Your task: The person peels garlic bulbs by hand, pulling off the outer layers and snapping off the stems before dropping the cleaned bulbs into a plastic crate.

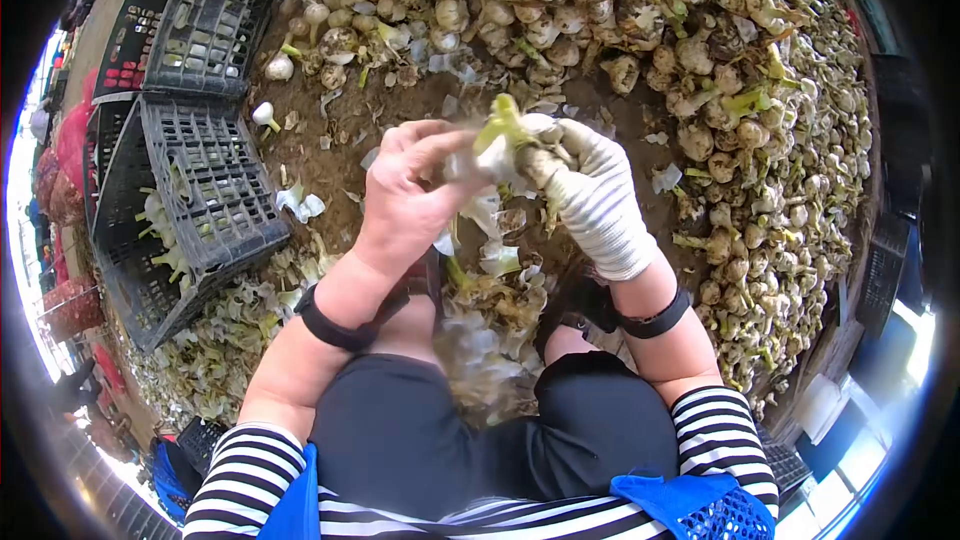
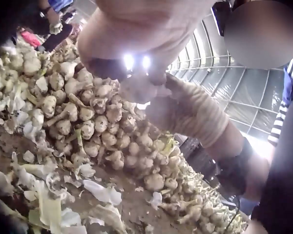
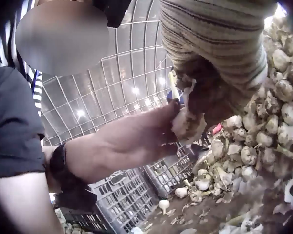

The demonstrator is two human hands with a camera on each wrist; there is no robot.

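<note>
Between the two hands, in front of the knees, is a garlic bulb (image 1: 497, 155) with a yellow-green stem and loose papery skin. My right hand (image 1: 597, 195), in a striped knit glove, grips the bulb from the right side. The bare left hand (image 1: 412, 185) has its curled fingers and thumb at the bulb's left side, pinching at its skin; those fingertips are blurred. In the right wrist view the pale bulb (image 3: 188, 126) shows below the gloved hand (image 3: 215, 53), with the left hand's fingertips against it.
A large heap of unpeeled garlic (image 1: 740, 140) curves around the front and right. Black plastic crates (image 1: 215, 180) stand at the left, one holding cleaned bulbs. Shed skins (image 1: 500, 255) litter the soil between the feet. A lone white bulb (image 1: 265, 116) lies beside the crates.
</note>
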